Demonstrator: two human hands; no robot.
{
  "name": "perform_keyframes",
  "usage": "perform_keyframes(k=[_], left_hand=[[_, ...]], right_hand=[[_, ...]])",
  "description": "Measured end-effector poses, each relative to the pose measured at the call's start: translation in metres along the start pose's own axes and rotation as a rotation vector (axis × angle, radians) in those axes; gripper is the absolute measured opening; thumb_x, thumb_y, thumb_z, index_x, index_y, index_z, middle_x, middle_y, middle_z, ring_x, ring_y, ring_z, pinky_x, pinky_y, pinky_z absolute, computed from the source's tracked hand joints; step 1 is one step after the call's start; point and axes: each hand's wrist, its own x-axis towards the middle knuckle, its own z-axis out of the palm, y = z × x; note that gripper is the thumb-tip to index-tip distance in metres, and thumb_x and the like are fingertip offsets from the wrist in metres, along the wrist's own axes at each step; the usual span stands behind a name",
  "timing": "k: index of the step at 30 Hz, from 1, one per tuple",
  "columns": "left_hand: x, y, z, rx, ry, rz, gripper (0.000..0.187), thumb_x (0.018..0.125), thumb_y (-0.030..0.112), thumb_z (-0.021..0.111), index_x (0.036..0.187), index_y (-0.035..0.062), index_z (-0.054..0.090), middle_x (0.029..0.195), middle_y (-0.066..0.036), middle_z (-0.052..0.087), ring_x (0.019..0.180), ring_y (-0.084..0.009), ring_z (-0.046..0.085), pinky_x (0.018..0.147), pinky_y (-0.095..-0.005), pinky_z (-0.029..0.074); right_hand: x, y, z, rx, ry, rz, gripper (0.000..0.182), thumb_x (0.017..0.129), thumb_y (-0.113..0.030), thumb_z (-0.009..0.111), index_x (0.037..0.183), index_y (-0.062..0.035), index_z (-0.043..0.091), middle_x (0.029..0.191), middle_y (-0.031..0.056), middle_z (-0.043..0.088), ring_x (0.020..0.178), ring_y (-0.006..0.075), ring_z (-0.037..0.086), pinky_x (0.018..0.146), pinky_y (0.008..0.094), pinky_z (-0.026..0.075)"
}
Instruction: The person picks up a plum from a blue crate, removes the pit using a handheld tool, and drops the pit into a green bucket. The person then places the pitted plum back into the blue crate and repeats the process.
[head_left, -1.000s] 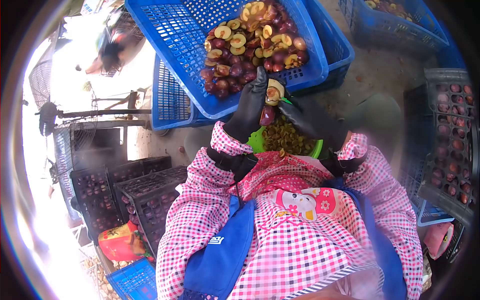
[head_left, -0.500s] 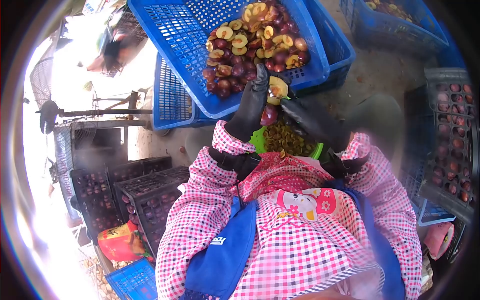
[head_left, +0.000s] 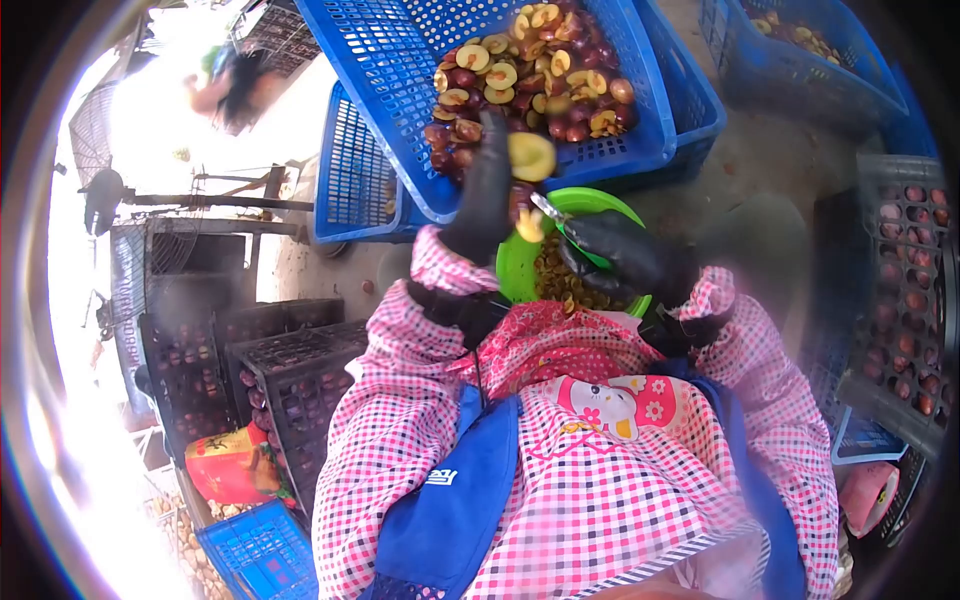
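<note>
My left hand [head_left: 483,195], in a black glove, is by the near edge of the blue crate of cut plums, its fingers pointing up. Beside these fingers is a yellow-fleshed plum half [head_left: 532,157], blurred. A darker plum piece [head_left: 522,203] lies lower against the palm side, with a yellow bit [head_left: 529,226] under it. My right hand [head_left: 625,252], also gloved in black, is closed around a green-handled tool [head_left: 588,252] with a bright metal tip pointing at the plum piece. Below both hands is a green bowl [head_left: 515,275] holding small brownish plum scraps [head_left: 560,275].
The blue crate [head_left: 395,170], holding plum halves [head_left: 500,75], rests tilted on other blue crates. Black crates of whole plums stand at left [head_left: 300,370] and right [head_left: 865,300]. Another blue crate [head_left: 790,85] is at top right. A blurred person [head_left: 240,90] is at upper left.
My right hand has drawn away from the plum, down and to the right, uncovering the bowl and the tool's metal tip. The plum half by my left hand has shifted left and up.
</note>
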Motion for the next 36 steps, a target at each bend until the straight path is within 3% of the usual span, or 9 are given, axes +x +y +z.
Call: perform_keyframes(k=[1,2,7,15,19,27,30,33,36], left_hand=[[-0.005,0.012,-0.022,0.275,0.096,0.033,0.061,0.102,0.042,0.038,0.141,-0.0038,0.034,0.096,-0.01,0.066,0.081,-0.0241,0.065,0.072,-0.0321,0.054],[0.015,0.01,-0.054,-0.14,0.425,-0.387,0.06,0.099,0.051,0.043,0.127,-0.0012,0.051,0.092,-0.012,0.066,0.081,-0.0255,0.065,0.069,-0.0346,0.053],[0.044,0.057,-0.158,1.572,0.782,0.551,0.05,0.087,0.05,0.064,0.106,0.004,0.067,0.101,-0.019,0.067,0.092,-0.0342,0.064,0.085,-0.0434,0.05],[0.215,-0.037,-0.097,1.468,0.14,-0.038,0.052,0.082,0.041,0.064,0.129,0.019,0.054,0.118,-0.011,0.063,0.112,-0.0316,0.058,0.098,-0.0498,0.04],[0.238,-0.102,-0.11,1.669,-0.041,0.412,0.064,0.08,0.041,0.067,0.136,0.0175,0.048,0.122,-0.015,0.061,0.105,-0.0349,0.061,0.093,-0.0504,0.044],[0.087,0.021,-0.025,-0.091,-0.092,-0.289,0.047,0.086,0.03,0.071,0.118,-0.0013,0.056,0.091,-0.007,0.066,0.083,-0.0146,0.063,0.075,-0.0282,0.053],[0.04,-0.018,-0.008,0.031,-0.086,0.258,0.045,0.094,0.04,0.059,0.118,0.0022,0.057,0.091,-0.005,0.065,0.081,-0.0128,0.063,0.073,-0.0287,0.052],[0.008,0.011,0.01,-0.604,-0.057,-0.355,0.052,0.097,0.051,0.048,0.115,0.0042,0.059,0.09,-0.005,0.065,0.081,-0.0117,0.062,0.072,-0.0274,0.051],[-0.004,0.014,0.019,-0.478,-0.044,-0.238,0.054,0.097,0.054,0.045,0.11,0.0044,0.06,0.09,-0.004,0.064,0.081,-0.0119,0.062,0.071,-0.0266,0.05]], right_hand=[[-0.003,0.001,-0.003,-0.004,-0.002,-0.002,0.04,0.099,-0.04,0.049,0.083,-0.0053,0.059,0.062,0.0008,0.05,0.049,0.008,0.044,0.047,0.0257,0.036],[-0.005,0.004,-0.004,-0.069,0.043,0.054,0.039,0.099,-0.039,0.05,0.088,-0.0037,0.061,0.066,0.0021,0.053,0.054,0.009,0.048,0.052,0.0271,0.039],[0.001,0.009,0.012,-0.501,0.169,-0.062,0.038,0.097,-0.038,0.053,0.104,-0.0017,0.064,0.076,0.0061,0.061,0.069,0.0141,0.057,0.065,0.0326,0.046],[0.008,0.001,0.005,-0.648,0.363,-0.087,0.038,0.094,-0.04,0.056,0.098,-0.0036,0.065,0.086,0.0162,0.065,0.08,0.0283,0.064,0.072,0.0376,0.048],[0.007,-0.011,-0.001,-0.614,0.424,-0.149,0.034,0.094,-0.037,0.057,0.095,-0.0037,0.065,0.087,0.0163,0.065,0.082,0.0313,0.064,0.073,0.0383,0.048],[0.012,-0.006,-0.01,-0.591,0.719,-0.215,0.032,0.095,-0.035,0.056,0.102,-0.0052,0.062,0.079,0.0149,0.064,0.071,0.0315,0.061,0.067,0.0389,0.046],[0.016,0.004,-0.01,-0.565,0.724,-0.242,0.031,0.095,-0.036,0.056,0.099,-0.0054,0.061,0.072,0.0132,0.061,0.064,0.0292,0.059,0.062,0.0386,0.044],[0.019,0.009,-0.005,-0.646,0.711,-0.306,0.031,0.096,-0.035,0.056,0.093,-0.0046,0.06,0.066,0.0115,0.058,0.059,0.0241,0.056,0.059,0.038,0.042],[0.017,0.006,-0.001,-0.643,0.665,-0.311,0.032,0.096,-0.034,0.057,0.09,-0.0031,0.06,0.064,0.0107,0.055,0.058,0.0194,0.053,0.059,0.0376,0.042]])
